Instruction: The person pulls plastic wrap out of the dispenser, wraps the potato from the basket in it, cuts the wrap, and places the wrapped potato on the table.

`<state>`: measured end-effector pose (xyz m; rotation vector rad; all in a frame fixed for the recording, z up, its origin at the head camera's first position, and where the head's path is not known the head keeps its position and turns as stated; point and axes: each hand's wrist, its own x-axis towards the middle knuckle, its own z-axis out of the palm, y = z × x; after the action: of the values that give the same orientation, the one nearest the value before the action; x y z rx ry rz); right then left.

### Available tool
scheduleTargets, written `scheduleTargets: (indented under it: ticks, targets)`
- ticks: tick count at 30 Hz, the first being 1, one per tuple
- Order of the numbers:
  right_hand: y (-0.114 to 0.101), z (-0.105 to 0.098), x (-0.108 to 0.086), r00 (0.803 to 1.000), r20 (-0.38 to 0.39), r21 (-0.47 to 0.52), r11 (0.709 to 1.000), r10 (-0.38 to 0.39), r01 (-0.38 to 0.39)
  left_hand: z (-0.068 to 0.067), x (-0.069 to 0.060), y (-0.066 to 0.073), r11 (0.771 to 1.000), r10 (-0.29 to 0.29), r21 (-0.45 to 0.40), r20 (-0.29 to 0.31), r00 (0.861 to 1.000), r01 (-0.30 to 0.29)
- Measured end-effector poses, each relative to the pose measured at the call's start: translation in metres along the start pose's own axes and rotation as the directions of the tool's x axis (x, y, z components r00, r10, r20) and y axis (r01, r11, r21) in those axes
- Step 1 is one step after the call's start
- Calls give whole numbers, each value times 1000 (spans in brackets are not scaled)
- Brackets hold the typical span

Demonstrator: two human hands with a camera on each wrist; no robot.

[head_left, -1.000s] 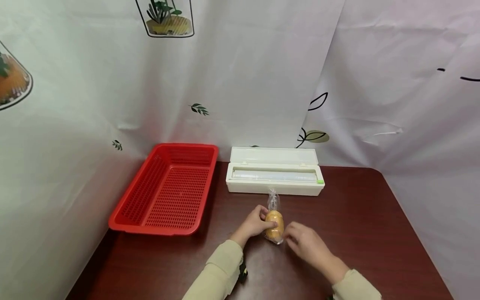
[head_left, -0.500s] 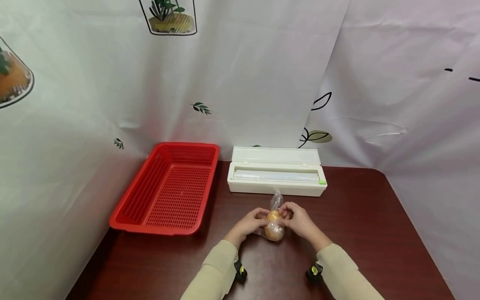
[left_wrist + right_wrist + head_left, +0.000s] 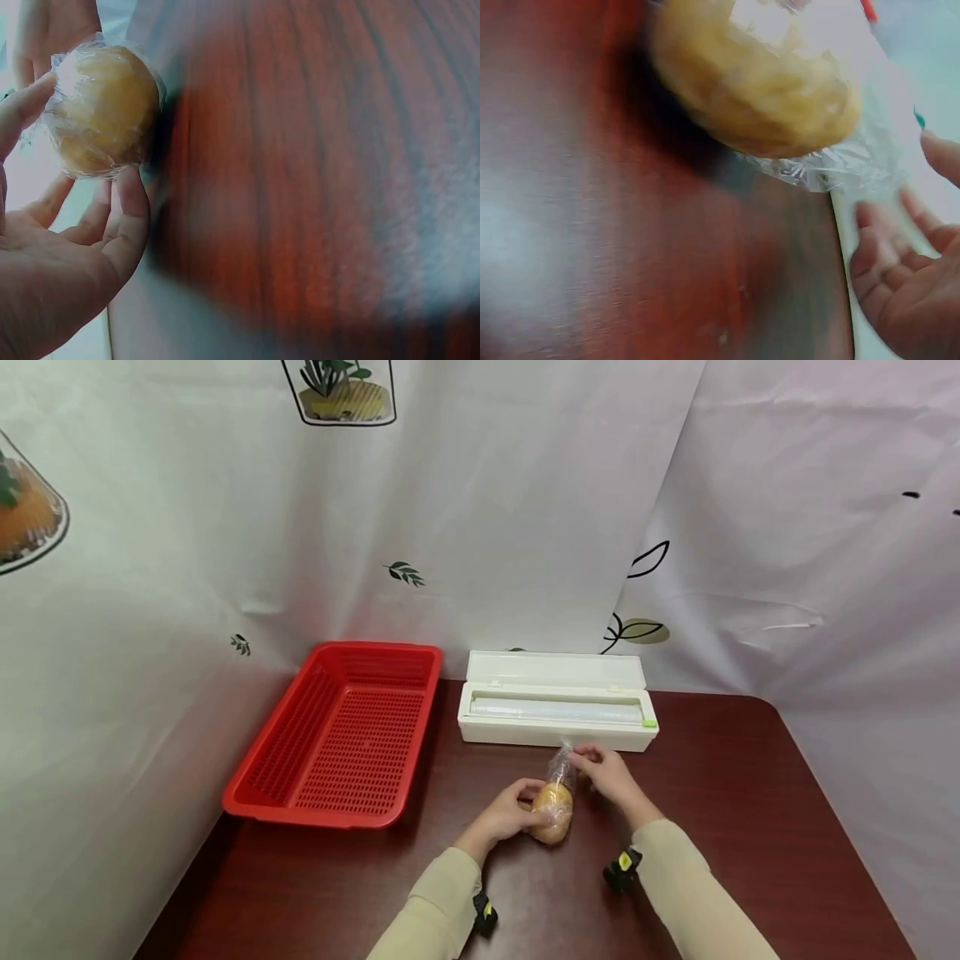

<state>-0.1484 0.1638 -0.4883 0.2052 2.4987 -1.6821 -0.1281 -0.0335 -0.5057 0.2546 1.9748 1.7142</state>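
A yellow, oblong potato wrapped in clear cling film lies on the table, with a loose tail of film pointing away from me. My left hand holds the potato from its left side, thumb on one side and fingertips on the other, as the left wrist view shows around the wrapped potato. Beside the film tail is my right hand. In the right wrist view the fingers and thumb of that hand are spread apart, close to the film's end; whether they touch it is unclear.
A white cling film box with its lid raised stands at the back, a roll inside. Left of it sits a red perforated basket. Fabric walls border the dark red table.
My right hand came in from the right to the potato, then moved up to the film tail. My left hand stays at the potato, whose film tail now leans further right.
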Motion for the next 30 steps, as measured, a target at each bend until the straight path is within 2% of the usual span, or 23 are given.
scheduleTargets:
  ticks: [2,5,8,13,15,18,21,24,27,30]
  targets:
    - [-1,-2,9,996,44,16,997,77,-77,1,-1,-1,1000,7,12,-2,1000,-7]
    - [-2,-5,16,987,107,33,992,118,-122,2,-3,-1,1000,19,16,-12,1000,-19]
    - [-6,-7,17,988,104,66,991,114,-121,3,-6,1,1000,25,-5,-35,999,-25]
    - [-16,-8,6,996,68,58,996,64,-68,3,-15,18,998,5,-57,-99,995,-11]
    - [-19,-6,0,998,66,38,999,19,-22,2,-17,23,997,-14,-80,-123,992,4]
    - [-21,-1,-10,996,56,13,997,-75,74,2,-11,18,994,-39,-106,-146,988,24]
    - [-19,7,-18,983,46,-2,984,-177,177,2,-3,7,993,-50,-113,-167,985,31]
    - [-15,13,-24,966,32,-30,966,-258,258,2,0,1,992,-62,-119,-180,982,41]
    - [-11,16,-30,934,45,-96,929,-356,358,2,0,0,989,-79,-135,-184,980,54]
    - [-7,18,-35,884,79,-178,866,-461,468,3,0,-1,988,-78,-147,-186,980,51]
